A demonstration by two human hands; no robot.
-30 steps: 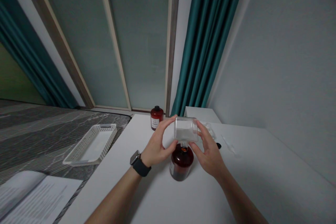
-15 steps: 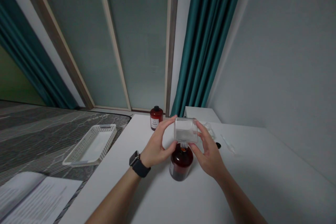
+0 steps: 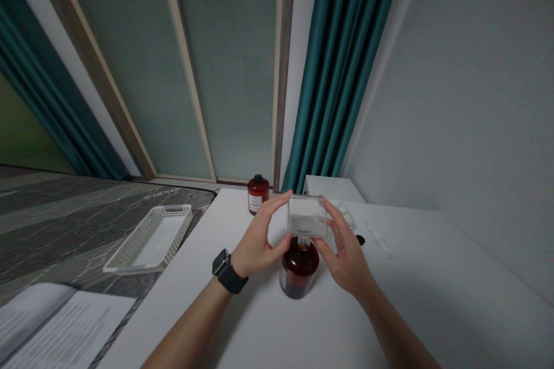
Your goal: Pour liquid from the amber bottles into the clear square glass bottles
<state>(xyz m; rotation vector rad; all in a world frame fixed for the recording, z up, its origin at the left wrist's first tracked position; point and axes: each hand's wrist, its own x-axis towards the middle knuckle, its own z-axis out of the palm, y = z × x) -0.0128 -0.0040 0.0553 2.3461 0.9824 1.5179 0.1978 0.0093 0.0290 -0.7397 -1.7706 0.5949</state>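
Note:
Between my two hands is a clear, box-shaped container (image 3: 307, 216), lying tilted on its side over a dark amber bottle (image 3: 299, 271). My left hand (image 3: 261, 242), with a black watch at the wrist, grips the container's left side with thumb and fingers. On its right side my right hand (image 3: 344, 248) holds it the same way. The bottle stands upright on the white table, its neck uncapped and right under the container's lower edge. Whether the two touch I cannot tell. A black cap (image 3: 360, 240) lies just beyond my right hand.
Farther back stands a second amber bottle (image 3: 258, 194), capped and labelled. Crumpled clear plastic (image 3: 346, 214) and a thin clear item (image 3: 377, 237) lie to the right. A white basket (image 3: 119, 268) and an open book (image 3: 82, 323) are off to the left.
The container has shifted very slightly to the right and down in my hands. Otherwise the hands and the bottle look almost the same.

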